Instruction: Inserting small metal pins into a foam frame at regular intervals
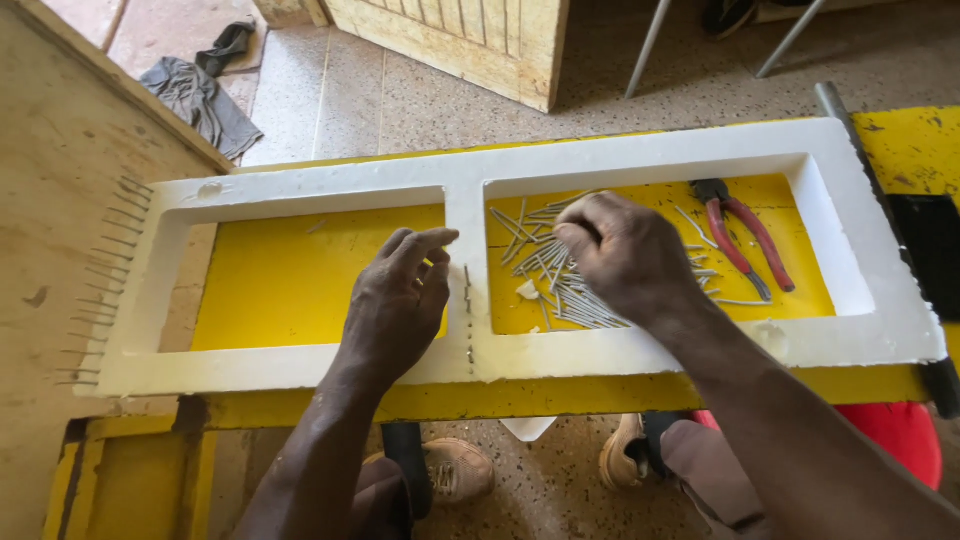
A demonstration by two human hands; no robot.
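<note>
A white foam frame with two rectangular openings lies on a yellow board. My left hand rests on the frame's middle bar, fingers curled near a row of nails stuck in that bar. My right hand is bunched over a pile of loose nails in the right opening, fingers closed among them. Whether it grips any nails is hidden by the hand. Red-handled pliers lie to the right of the pile.
More nails stick out of the frame's left end over a plywood sheet. A wooden crate, grey cloth and metal legs stand on the floor beyond. My feet show below the board's edge.
</note>
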